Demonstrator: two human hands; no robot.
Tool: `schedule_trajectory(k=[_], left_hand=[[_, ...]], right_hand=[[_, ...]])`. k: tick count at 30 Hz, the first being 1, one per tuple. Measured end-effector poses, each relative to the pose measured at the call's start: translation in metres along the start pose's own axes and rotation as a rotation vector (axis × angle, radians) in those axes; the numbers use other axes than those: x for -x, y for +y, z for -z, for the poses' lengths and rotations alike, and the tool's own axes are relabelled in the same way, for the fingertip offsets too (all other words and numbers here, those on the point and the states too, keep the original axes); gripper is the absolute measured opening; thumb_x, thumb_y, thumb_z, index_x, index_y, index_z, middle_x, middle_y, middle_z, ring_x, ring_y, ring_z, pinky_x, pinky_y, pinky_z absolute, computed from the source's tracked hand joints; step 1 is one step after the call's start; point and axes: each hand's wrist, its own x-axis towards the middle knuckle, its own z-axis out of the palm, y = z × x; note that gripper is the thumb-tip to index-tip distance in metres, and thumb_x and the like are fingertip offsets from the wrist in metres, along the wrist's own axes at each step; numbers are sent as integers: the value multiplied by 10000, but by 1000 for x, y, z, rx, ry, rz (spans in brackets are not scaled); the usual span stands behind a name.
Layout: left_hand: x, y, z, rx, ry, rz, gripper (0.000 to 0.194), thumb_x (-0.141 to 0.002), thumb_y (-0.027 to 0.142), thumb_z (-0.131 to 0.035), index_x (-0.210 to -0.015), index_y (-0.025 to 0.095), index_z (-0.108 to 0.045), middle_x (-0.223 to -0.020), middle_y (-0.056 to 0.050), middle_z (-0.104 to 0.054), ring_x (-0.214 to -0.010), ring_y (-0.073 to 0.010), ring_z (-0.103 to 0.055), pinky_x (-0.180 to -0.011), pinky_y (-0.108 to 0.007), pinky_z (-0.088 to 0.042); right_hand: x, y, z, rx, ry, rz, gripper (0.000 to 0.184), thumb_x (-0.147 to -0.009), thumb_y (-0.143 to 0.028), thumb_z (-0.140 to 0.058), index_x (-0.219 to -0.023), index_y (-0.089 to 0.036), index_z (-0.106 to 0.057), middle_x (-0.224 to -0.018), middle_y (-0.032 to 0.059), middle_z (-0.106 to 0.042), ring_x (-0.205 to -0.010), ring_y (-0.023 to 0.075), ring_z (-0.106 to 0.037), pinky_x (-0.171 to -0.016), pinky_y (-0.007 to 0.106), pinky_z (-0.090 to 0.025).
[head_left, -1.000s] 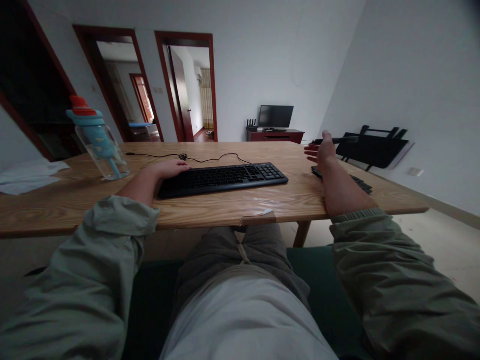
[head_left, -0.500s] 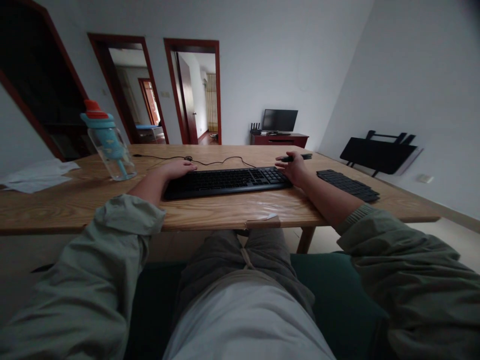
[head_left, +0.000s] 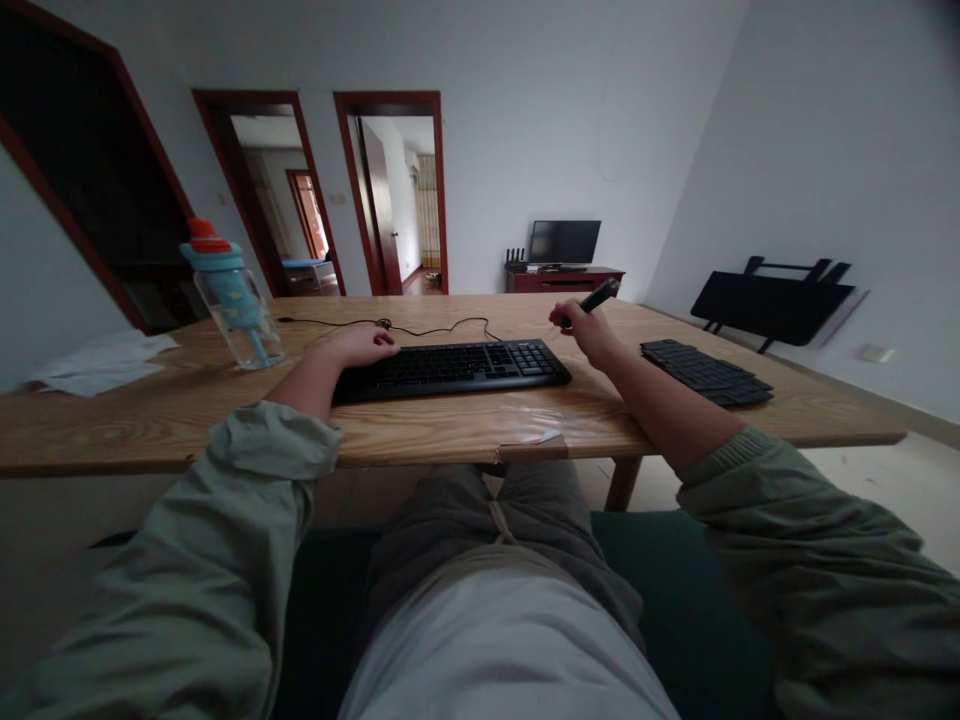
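1. Black and slim, the tool (head_left: pixel 596 298) sat pinched in my right hand (head_left: pixel 583 330), fingers closed round its lower end; its long axis rose up and to the right, the free end pointing away from me. What kind of tool it was I could not tell

2. That hand hovered just past the right end of the black keyboard (head_left: pixel 450 368), above the number pad corner, and I could not tell whether it touched the keys

3. My left hand (head_left: pixel 365 345) lay on the keyboard's left end, fingers loosely curled and pressing down on the edge, holding nothing between them

4. The keyboard's long axis ran left to right across the wooden table (head_left: pixel 420 425), so the two hands bracketed it, one at each short end; the right hand was the one with the tool

5. To the right of the tool hand, well apart from it, a flat dark panel of keys (head_left: pixel 705 370) lay on the table, angled toward the right edge

6. Bare wood stretched between the keyboard and the near table edge, and also between the right hand and the dark panel

7. On the far left stood a clear bottle with a blue lid (head_left: pixel 234 300), beside some white paper (head_left: pixel 105 362); a cable (head_left: pixel 420 328) trailed behind the keyboard
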Motion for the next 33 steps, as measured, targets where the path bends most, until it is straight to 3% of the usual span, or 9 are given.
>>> schedule_trajectory(k=[3, 7, 11, 18, 23, 28, 33], left_hand=[[17, 53, -4, -20, 36, -200, 753, -808, 739, -602, -1363, 236, -683, -1465, -117, -624, -1344, -344, -560, -1141, -398, -415], [28, 127, -19, -89, -75, -504, 743, -780, 720, -690, -1385, 292, -660, -1484, -74, -607, -1384, -324, -503, -1187, -408, -341], [22, 162, -32, -190, -54, -589, 577, -862, 592, -670, -1358, 297, -676, -1504, -68, -586, -1386, -338, -475, -1195, -485, -292], [3, 165, -42, -256, 55, -531, 456, -923, 522, -610, -1265, 246, -729, -1309, -111, -701, -1249, -343, -584, -1095, -479, -390], [-2, 150, -38, -49, 5, -498, 504, -928, 557, -586, -1254, 202, -734, -1245, -92, -738, -1124, -269, -657, -967, -341, -477], [-11, 130, -39, 108, -35, -430, 416, -958, 459, -536, -1184, 187, -755, -1162, -65, -770, -1015, -214, -691, -866, -269, -496], [-13, 130, -41, 121, -31, -417, 374, -940, 418, -565, -1158, 188, -765, -1129, -61, -780, -986, -210, -696, -853, -259, -496]], right_hand=[[-2, -4, 10, -19, 38, 24, 162, -861, -308, -559, -764, -198, -626, -869, 46, -672, -852, 170, -613, -695, 256, -482], [1, -10, 10, -55, 16, -14, 276, -928, -400, -559, -759, -188, -611, -801, 45, -652, -706, 135, -605, -574, 218, -471], [7, -16, 5, -55, -88, 21, 338, -928, -502, -644, -823, -182, -609, -770, 27, -620, -580, 119, -590, -476, 231, -489], [18, -21, -6, -41, -202, 31, 336, -854, -453, -789, -817, -176, -602, -709, 6, -598, -586, 126, -606, -498, 258, -575], [18, -5, -14, 25, -270, 25, 385, -873, -501, -759, -746, -165, -620, -701, 32, -613, -619, 131, -599, -538, 243, -569], [13, 8, -17, 126, -235, 38, 433, -916, -563, -677, -733, -176, -613, -681, 37, -616, -585, 134, -586, -524, 243, -529], [13, 11, -17, 178, -158, 46, 464, -921, -600, -641, -732, -176, -621, -706, 55, -642, -611, 157, -614, -552, 264, -530]])
